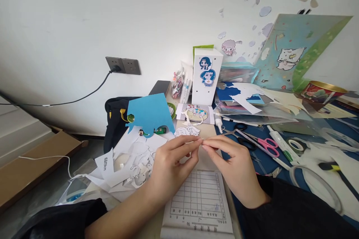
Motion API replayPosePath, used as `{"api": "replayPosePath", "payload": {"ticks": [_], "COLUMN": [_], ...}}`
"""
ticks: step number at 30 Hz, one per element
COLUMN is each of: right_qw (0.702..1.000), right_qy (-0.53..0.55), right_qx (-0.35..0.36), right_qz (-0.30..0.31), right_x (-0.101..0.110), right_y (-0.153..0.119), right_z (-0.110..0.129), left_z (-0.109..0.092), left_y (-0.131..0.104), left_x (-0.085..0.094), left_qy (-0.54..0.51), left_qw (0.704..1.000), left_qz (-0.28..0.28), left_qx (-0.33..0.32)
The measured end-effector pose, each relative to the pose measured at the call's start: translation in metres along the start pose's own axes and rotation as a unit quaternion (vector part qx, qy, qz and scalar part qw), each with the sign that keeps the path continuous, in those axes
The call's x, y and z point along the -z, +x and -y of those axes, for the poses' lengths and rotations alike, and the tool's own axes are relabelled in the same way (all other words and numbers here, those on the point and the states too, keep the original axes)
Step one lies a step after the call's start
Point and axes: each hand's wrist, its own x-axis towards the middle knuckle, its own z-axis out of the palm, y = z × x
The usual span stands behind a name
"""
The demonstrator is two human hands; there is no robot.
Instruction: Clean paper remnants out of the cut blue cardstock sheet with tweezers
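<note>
My left hand (174, 162) and my right hand (235, 168) meet at the fingertips over the middle of the table. Both are closed in a pinch, thumb against fingers. Something tiny and pale shows between the two sets of fingertips, too small to name. Below the hands lies a pad of printed forms (200, 198) with a ruled table on its top sheet. Just beyond the fingertips are a white paper cutout with drawn lines (187, 131) and a printed card with a cartoon picture (206, 114).
Paper scraps (137, 168) and a blue sheet (151, 112) pile up at left. At right lie pink-handled scissors (268, 145), a tape roll (295, 144) and a headband-like grey hoop (316, 183). A white box (206, 93) stands against the wall, near a round tin (322, 92).
</note>
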Motion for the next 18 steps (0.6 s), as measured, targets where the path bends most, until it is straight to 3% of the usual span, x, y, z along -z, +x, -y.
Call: {"api": "replayPosePath", "payload": {"ticks": [18], "right_qw": [1.000], "right_qy": [-0.010], "right_qx": [0.004], "right_qz": [-0.009], "right_x": [0.0035], "right_y": [-0.0011], "right_z": [0.0027], "left_z": [-0.0048], "left_y": [-0.0018], "left_x": [0.0008], "left_qy": [0.000], "left_qw": [1.000], "left_qz": [0.004], "left_qx": [-0.010]}}
